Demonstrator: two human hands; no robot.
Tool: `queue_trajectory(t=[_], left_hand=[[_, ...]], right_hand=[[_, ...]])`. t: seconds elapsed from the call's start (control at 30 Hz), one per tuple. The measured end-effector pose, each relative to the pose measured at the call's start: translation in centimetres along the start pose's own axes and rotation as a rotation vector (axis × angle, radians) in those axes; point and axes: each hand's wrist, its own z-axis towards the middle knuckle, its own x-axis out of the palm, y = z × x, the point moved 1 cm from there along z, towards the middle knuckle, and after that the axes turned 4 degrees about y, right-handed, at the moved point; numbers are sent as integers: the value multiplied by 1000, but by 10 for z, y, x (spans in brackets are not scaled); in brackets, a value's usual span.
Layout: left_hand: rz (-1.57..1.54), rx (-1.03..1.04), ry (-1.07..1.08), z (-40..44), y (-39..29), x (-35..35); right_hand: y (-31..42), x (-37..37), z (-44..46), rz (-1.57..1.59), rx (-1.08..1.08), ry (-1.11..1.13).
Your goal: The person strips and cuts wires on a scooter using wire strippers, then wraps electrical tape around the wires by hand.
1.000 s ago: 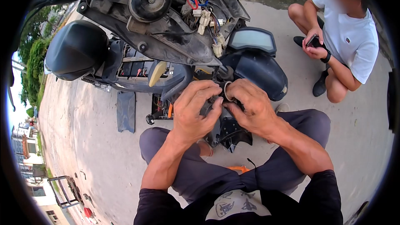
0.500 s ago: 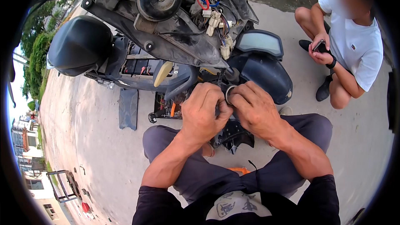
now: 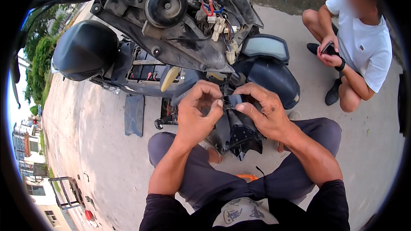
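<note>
My right hand (image 3: 266,110) grips a roll of black tape (image 3: 235,99) between thumb and fingers, its shiny outer band facing me. My left hand (image 3: 200,108) is just left of it, fingers curled and the thumb tip close to the index finger. Whatever is in that pinch is too small to make out. Both hands are in front of the stripped front of an electric scooter, below its dark body panel (image 3: 188,53). A round black horn (image 3: 166,6) and white wire connectors (image 3: 218,29) show on that panel.
A person in a white shirt (image 3: 364,47) squats at the right, holding a phone (image 3: 329,48). A display unit (image 3: 265,47) lies beside a black fender (image 3: 274,81). At the left are the scooter's seat (image 3: 85,50) and a loose grey panel (image 3: 134,115) on the concrete.
My hands have moved apart, the left one shifting left. The tape roll has turned in my right hand, from its ring opening showing to its outer band showing.
</note>
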Motion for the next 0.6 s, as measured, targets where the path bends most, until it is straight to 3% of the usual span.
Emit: queue_trajectory(t=[0.1,0.23,0.37,0.47,0.6], left_hand=[[224,273,-36,-1,-10,-1],[384,408,92,1,-11,-6],[423,445,123,-2,-8,-3],[417,439,80,-7,-8,5],[548,515,-2,-7,-11,15]], right_hand=[[-2,-3,1,-6,-1,-15],[-6,-3,1,-1,-59,-32],[-1,-7,0,19,31,-31],[-7,-4,0,-142,-194,-132],[0,-3,-1,-232,-167,-151]])
